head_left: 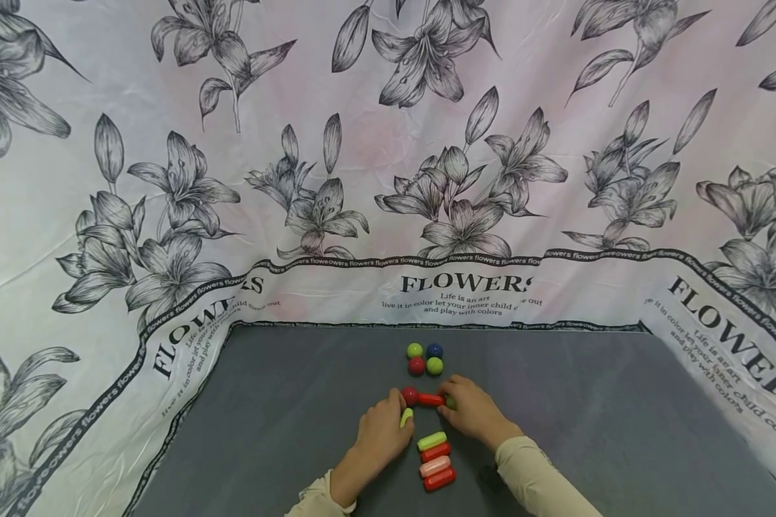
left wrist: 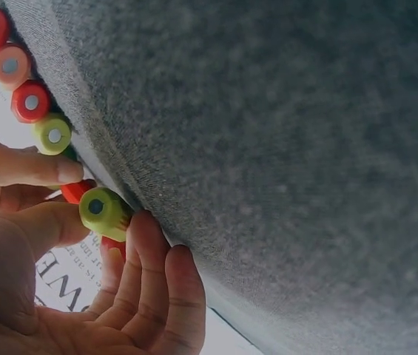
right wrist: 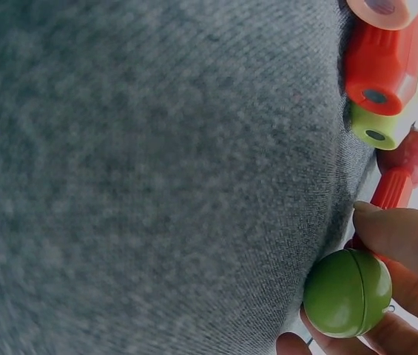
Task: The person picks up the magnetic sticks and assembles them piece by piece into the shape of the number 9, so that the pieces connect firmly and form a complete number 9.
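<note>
In the head view my left hand pinches a yellow-green magnetic rod between thumb and fingers. A grey metal disc shows on the end of that rod in the left wrist view. The rod's far end is near a red ball; whether they touch is hidden. A red magnetic rod runs from the red ball to a green ball. My right hand grips the red rod at its green-ball end, the thumb on the rod and fingers behind the ball.
Beyond the hands, several loose balls form a cluster: a red one, a blue one and green ones. Nearer, rods lie side by side: yellow-green, red and pink. A flower-print cloth borders the grey tabletop.
</note>
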A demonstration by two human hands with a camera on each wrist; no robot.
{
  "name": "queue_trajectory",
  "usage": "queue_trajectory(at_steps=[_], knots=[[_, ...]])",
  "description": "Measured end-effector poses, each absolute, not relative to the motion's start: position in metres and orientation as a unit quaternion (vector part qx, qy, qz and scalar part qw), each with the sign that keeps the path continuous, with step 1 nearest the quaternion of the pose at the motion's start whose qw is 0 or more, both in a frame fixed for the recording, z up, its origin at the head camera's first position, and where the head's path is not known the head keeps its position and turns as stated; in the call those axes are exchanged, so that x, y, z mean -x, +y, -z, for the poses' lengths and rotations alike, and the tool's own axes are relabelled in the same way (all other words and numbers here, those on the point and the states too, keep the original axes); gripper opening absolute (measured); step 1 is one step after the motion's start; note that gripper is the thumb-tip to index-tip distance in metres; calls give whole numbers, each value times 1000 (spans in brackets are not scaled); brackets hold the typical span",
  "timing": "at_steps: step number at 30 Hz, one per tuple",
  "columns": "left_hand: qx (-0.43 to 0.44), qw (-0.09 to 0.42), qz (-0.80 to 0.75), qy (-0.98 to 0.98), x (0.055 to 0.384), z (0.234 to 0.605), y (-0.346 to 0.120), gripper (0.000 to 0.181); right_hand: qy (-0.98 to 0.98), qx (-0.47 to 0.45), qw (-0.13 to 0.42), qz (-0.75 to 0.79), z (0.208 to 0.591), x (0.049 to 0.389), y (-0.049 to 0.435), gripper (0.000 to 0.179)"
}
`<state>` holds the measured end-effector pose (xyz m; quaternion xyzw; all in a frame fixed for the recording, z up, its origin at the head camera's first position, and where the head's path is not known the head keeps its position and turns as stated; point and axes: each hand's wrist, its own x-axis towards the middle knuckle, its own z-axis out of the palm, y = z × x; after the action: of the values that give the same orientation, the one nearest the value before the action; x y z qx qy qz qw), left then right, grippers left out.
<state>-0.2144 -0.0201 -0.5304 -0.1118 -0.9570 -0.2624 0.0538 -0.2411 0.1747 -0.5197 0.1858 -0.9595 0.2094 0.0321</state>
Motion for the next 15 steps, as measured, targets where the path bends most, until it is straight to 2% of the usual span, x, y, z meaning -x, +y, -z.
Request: queue_trajectory(at_steps=[15], knots=[[113, 65, 260, -957, 214, 530, -20, 22, -958, -200, 46, -201, 522, 242, 176, 19]])
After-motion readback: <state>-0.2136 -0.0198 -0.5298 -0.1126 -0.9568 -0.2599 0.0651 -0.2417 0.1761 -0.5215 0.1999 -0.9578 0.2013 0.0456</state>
